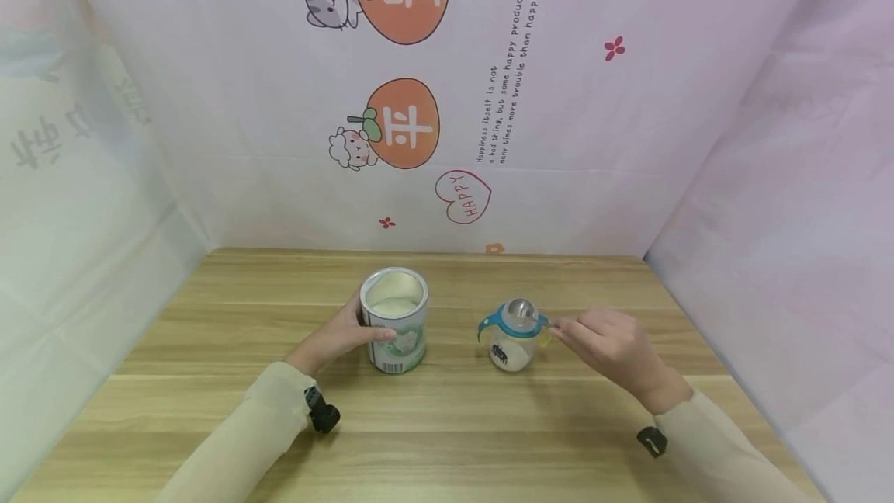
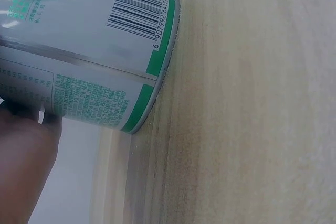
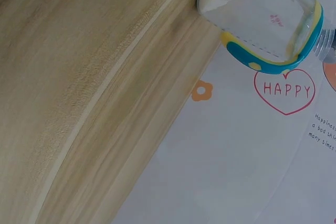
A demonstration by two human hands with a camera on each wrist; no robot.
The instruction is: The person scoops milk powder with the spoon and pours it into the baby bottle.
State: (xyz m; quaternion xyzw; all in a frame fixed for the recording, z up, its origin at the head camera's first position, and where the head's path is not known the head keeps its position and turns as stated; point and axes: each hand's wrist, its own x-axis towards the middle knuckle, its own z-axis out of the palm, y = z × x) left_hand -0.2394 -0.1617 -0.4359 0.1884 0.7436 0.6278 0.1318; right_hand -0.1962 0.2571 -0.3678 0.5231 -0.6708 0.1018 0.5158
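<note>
Mid-table, left hand (image 1: 347,330) grips the tin (image 1: 394,320), right hand (image 1: 610,343) pinches a spoon (image 1: 524,311) over the bottle (image 1: 512,338)

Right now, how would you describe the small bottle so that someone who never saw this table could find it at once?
On the wooden table, look right of the open green-and-white can held by the left hand. The baby bottle stands there, clear, with white powder at the bottom. Its blue handle ring with yellow dots sets it apart, and the right hand holds a metal spoon over its mouth.
</note>
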